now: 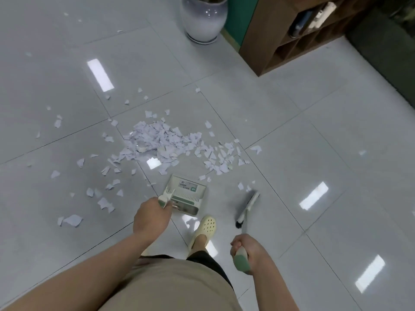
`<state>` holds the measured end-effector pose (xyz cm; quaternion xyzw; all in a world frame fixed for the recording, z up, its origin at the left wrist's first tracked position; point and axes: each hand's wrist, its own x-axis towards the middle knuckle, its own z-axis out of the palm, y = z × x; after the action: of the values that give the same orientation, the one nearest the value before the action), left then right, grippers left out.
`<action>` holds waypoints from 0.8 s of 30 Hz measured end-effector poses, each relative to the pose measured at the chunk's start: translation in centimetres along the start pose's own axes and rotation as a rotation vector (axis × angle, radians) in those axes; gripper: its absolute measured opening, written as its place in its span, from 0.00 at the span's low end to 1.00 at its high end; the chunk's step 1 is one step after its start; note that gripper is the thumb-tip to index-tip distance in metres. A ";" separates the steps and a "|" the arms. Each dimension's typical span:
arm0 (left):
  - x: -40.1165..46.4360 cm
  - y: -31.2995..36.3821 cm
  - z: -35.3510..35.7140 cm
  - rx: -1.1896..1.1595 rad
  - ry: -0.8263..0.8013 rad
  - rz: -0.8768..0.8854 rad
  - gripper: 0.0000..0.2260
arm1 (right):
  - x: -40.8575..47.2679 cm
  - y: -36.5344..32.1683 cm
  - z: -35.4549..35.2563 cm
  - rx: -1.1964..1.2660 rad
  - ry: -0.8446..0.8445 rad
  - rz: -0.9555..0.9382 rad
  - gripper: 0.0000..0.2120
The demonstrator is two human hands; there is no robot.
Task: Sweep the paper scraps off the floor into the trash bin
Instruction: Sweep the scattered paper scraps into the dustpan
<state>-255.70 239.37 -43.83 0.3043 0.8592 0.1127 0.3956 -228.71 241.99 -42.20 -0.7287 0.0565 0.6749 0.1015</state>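
Observation:
A heap of white paper scraps (157, 142) lies on the glossy tiled floor, with loose scraps (103, 202) scattered to its left and near side. My left hand (150, 217) grips the handle of a white and green dustpan (185, 196), whose mouth faces the heap, a short way from it. My right hand (248, 251) is closed on the green-tipped handle of a broom (247, 206); its dark-bristled head rests on the floor right of the dustpan, clear of the heap. No trash bin is in view.
A large white vase (203, 19) stands at the far middle. A brown wooden shelf unit (292, 34) fills the far right, with a dark sofa-like edge (386, 55) beside it. My foot in a pale clog (203, 230) is planted just behind the dustpan.

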 end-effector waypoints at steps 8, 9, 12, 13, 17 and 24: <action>-0.7 2.3 -0.2 -0.164 0.195 -0.224 0.22 | 2.9 -8.1 9.1 -0.391 -0.269 0.039 0.07; -0.9 2.6 -0.1 -0.160 0.216 -0.229 0.22 | 3.5 -9.6 9.7 -0.387 -0.296 0.030 0.07; -1.7 3.5 0.0 -0.138 0.262 -0.243 0.22 | 4.2 -14.1 11.2 -0.354 -0.389 0.011 0.12; -1.8 4.0 0.1 -0.128 0.274 -0.245 0.22 | 3.8 -15.4 11.6 -0.325 -0.424 0.026 0.14; -2.1 6.4 0.4 -0.133 0.319 -0.242 0.23 | 1.0 -18.5 11.6 -0.222 -0.505 0.044 0.16; -1.0 10.4 1.7 -0.196 0.331 -0.164 0.23 | -1.1 -19.8 5.5 -0.217 -0.415 -0.079 0.16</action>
<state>-249.36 246.87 -39.84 0.1707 0.9193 0.2117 0.2844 -229.78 262.37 -40.06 -0.5826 -0.0668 0.8079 0.0584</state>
